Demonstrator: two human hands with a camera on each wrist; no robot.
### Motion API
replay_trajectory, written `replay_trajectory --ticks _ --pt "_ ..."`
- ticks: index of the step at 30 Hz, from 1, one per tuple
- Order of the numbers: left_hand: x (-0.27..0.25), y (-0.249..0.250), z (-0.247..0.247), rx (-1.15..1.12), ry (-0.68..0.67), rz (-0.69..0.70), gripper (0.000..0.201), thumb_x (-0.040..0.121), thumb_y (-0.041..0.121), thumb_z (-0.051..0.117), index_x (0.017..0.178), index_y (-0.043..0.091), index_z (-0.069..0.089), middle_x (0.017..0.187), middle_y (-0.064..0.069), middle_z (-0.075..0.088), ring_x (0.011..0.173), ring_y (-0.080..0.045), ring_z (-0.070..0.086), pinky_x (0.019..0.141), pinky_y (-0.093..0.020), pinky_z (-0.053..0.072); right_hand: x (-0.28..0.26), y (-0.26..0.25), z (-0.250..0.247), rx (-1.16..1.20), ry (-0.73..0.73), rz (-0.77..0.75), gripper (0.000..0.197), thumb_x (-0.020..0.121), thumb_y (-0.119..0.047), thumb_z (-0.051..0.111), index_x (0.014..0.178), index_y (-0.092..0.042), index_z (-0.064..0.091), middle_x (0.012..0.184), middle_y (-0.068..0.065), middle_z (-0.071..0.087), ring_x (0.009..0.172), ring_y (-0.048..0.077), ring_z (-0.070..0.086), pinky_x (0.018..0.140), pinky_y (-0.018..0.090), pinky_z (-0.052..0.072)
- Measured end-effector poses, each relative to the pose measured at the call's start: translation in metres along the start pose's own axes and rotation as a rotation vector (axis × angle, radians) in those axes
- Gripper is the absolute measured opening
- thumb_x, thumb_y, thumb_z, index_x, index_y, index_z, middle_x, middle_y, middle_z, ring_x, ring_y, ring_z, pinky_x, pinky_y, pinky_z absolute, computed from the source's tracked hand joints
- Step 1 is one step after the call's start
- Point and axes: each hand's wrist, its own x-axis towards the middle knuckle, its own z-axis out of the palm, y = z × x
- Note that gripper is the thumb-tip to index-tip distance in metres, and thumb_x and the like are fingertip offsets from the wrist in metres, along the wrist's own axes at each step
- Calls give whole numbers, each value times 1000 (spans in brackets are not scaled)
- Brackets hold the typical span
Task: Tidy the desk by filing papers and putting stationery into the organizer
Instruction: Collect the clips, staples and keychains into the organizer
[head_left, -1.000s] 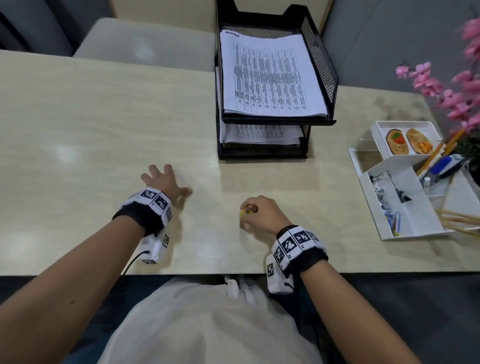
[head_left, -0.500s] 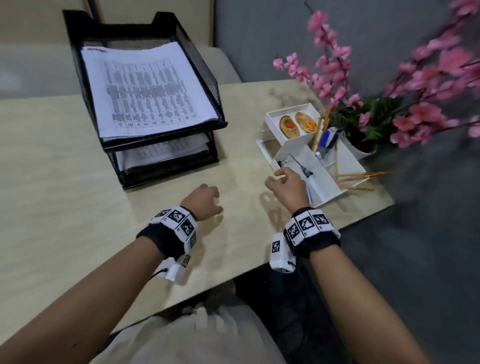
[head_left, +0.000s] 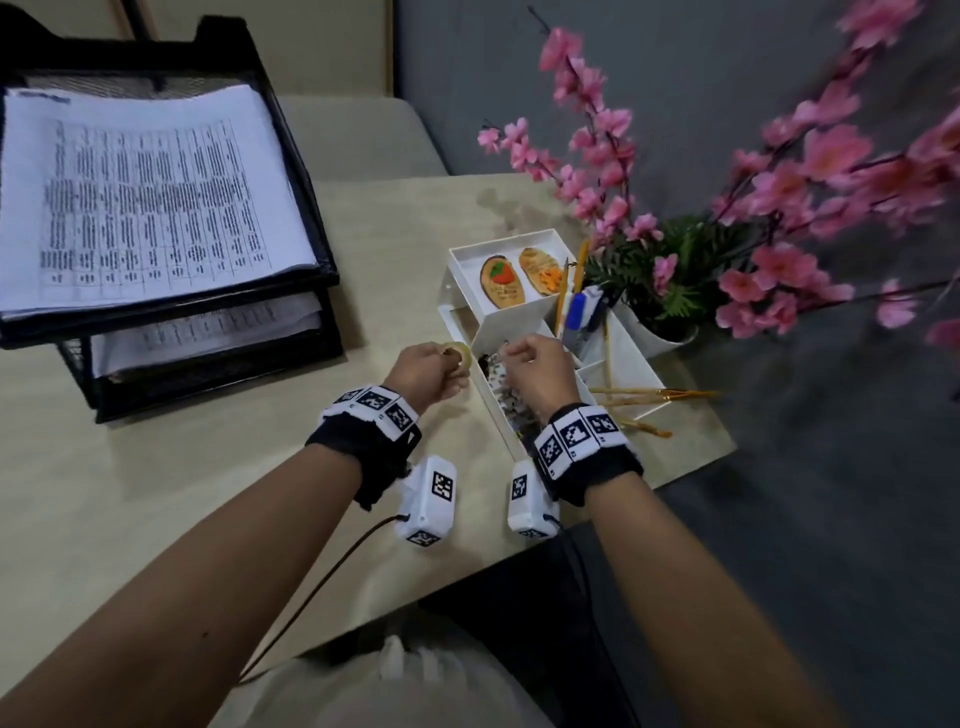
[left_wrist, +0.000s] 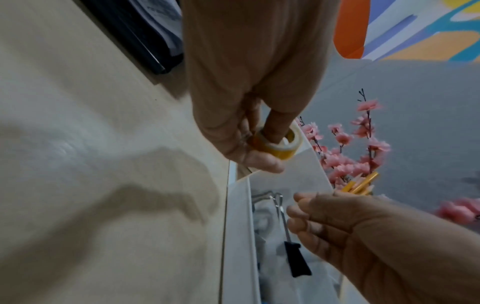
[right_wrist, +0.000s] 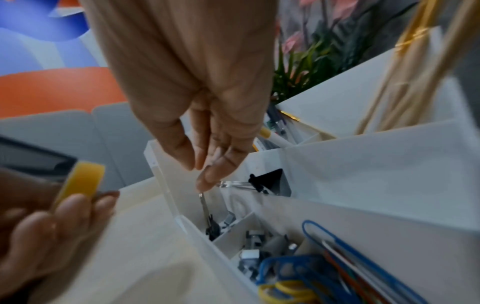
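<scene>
A yellow tape roll (head_left: 460, 355) (left_wrist: 275, 148) (right_wrist: 80, 181) is held by my left hand (head_left: 454, 364) (left_wrist: 270, 152), one finger pushed through its core and the others curled round its outside. It hovers just left of the white desk organizer (head_left: 485, 400) (right_wrist: 166, 185). My right hand (head_left: 514, 353) (right_wrist: 200, 170) hangs over the organizer's front compartment with fingers pointing loosely down and nothing between them. One fingertip is at the wire handle of a black binder clip (right_wrist: 211, 226) (left_wrist: 296, 259) standing in that compartment.
A black two-tier paper tray (head_left: 208, 364) holding printed sheets (head_left: 150, 197) stands at the left. Pencils (head_left: 649, 395), coloured paper clips (right_wrist: 337, 257) and rubber bands (right_wrist: 285, 288) fill the organizer. A white pot of pink flowers (head_left: 660, 332) stands behind it. The desk's right edge is close.
Both hands travelled right to the organizer. The tape roll went from my right hand into my left. My right hand now hangs over the front compartment.
</scene>
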Motion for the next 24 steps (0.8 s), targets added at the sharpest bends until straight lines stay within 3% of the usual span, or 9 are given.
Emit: replay_trajectory --ticks 2,5,7,11,13,16,19,24 --pt "8 -2 -4 104 64 24 32 91 -7 41 63 8 43 47 -4 50 32 -4 52 34 -12 40 11 -2 6 -136 -11 14 14 86 -11 52 83 -8 66 99 16 67 101 35 60 92 42 49" --pt "17 -6 -10 275 107 7 23 86 -7 47 68 9 49 68 -13 53 36 -9 55 40 -16 45 19 -6 19 -286 -81 32 27 88 -18 49 104 -3 63 112 22 63 108 38 55 94 49 47" --pt "21 -6 -12 345 127 -12 22 86 -4 50 71 12 50 68 -11 54 33 -5 55 39 -16 47 20 -6 24 -307 -80 41 24 90 -17 47 103 -4 63 112 21 61 108 38 55 94 51 45" --pt "21 -3 -9 474 135 99 8 88 2 56 90 9 52 70 -3 59 33 4 56 43 -9 48 21 5 12 -212 20 -35 22 91 -14 48 89 0 65 98 21 66 97 35 59 80 35 45" --pt "18 -3 -3 559 117 195 14 87 6 59 95 12 49 67 -2 62 38 4 59 47 -10 46 20 9 -1 -154 113 -72 20 91 -13 50 82 -1 63 91 20 66 90 34 61 80 39 50" --pt "13 -1 14 688 78 300 11 87 9 58 93 14 49 66 -9 66 61 -12 63 60 -23 45 20 12 -23 -207 219 -108 18 92 -13 49 87 -1 62 94 23 66 92 37 61 79 40 49" --pt "15 -3 28 822 72 356 12 87 6 53 97 11 55 81 -18 71 83 -29 64 81 -33 50 17 11 -40 -393 210 -126 24 94 -13 44 101 2 61 104 26 64 100 37 58 80 38 46" --pt "19 -5 46 1088 88 405 27 89 7 48 115 1 50 107 -29 62 98 -42 58 81 -42 47 10 14 -34 -593 114 -159 20 94 -12 46 105 -2 60 106 23 64 102 36 59 80 38 49"
